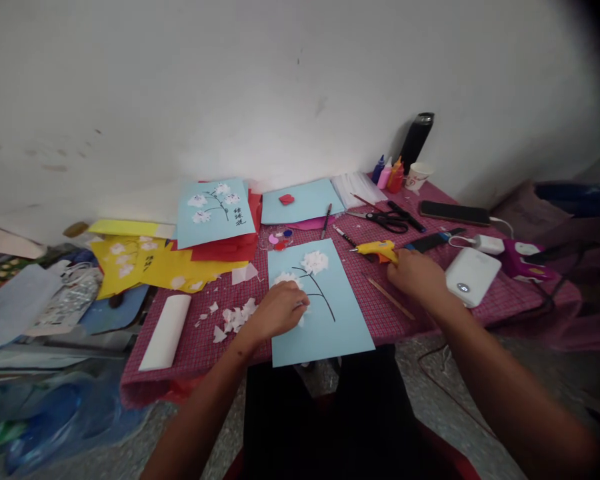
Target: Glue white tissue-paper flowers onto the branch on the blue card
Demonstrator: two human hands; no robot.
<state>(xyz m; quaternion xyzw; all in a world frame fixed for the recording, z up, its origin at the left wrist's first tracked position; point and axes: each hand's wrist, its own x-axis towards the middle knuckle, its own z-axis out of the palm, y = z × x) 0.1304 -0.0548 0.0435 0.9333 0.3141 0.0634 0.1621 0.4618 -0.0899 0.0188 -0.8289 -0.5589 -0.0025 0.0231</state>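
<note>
A light blue sheet [350, 327] with a drawn dark branch lies at the table's front edge. White paper blossoms [315, 262] stand on its upper part, and more white petals show beside my left hand. Over the sheet's left side is my left hand [282, 308], its fingers pinched together; what they hold, if anything, is too small to tell. My right hand [416, 275] is closed round the handle of a yellow glue gun [377, 249], whose nozzle points left. Loose white paper pieces [236, 317] are heaped left of the sheet.
A finished flower picture [213, 230] lies at the back left on red and yellow paper. Scissors [387, 220], a phone [454, 213], a white power bank [473, 277] and a wooden stick [391, 298] are on the right. A black bottle [417, 141] and a paper cup [419, 176] stand behind.
</note>
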